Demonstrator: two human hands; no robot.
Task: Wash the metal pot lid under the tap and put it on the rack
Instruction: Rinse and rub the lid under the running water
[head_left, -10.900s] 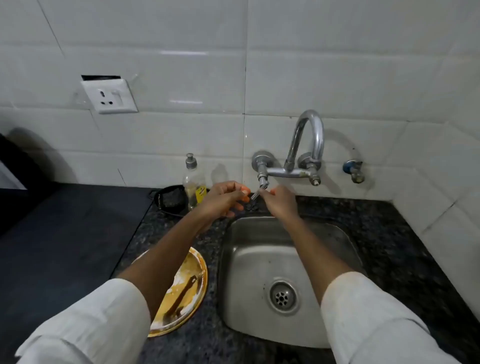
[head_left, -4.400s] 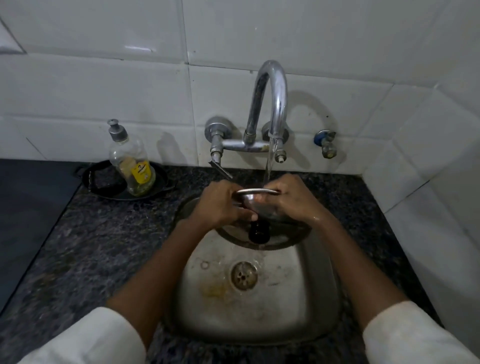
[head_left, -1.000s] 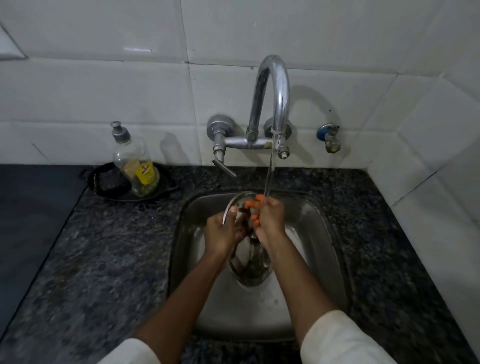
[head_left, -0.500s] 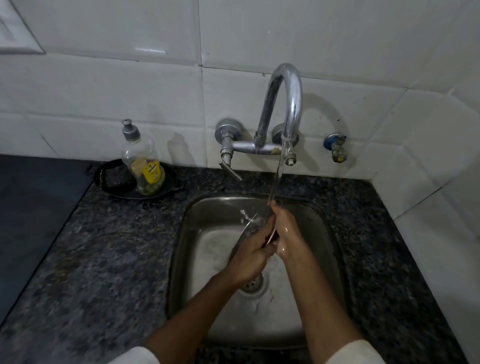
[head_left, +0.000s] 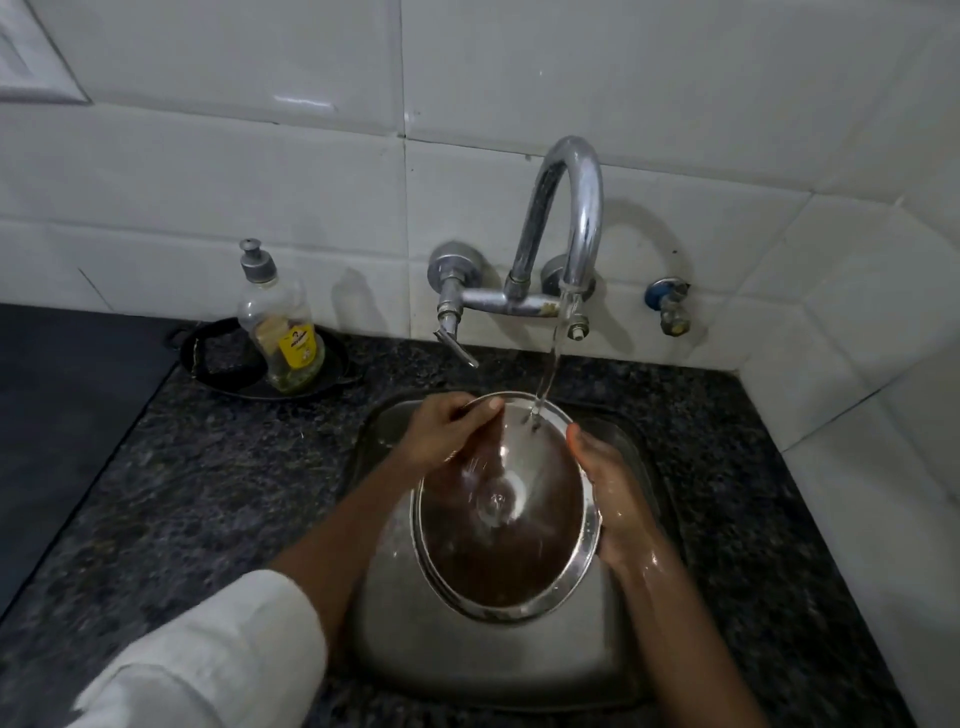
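The round metal pot lid is held over the steel sink, its shiny inner face turned up toward me. Water runs from the chrome tap onto the lid's far edge. My left hand grips the lid's upper left rim, fingers curled over it. Along the right rim my right hand, wet, holds the lid from the side. No rack is in view.
A dish soap bottle stands in a black tray on the dark granite counter, left of the tap. A small blue-capped valve sticks out of the white tiled wall on the right.
The lid was edge-on between my hands half a second ago; now it is turned flat with its inner face up under the stream, and my hands have moved apart to its rims.
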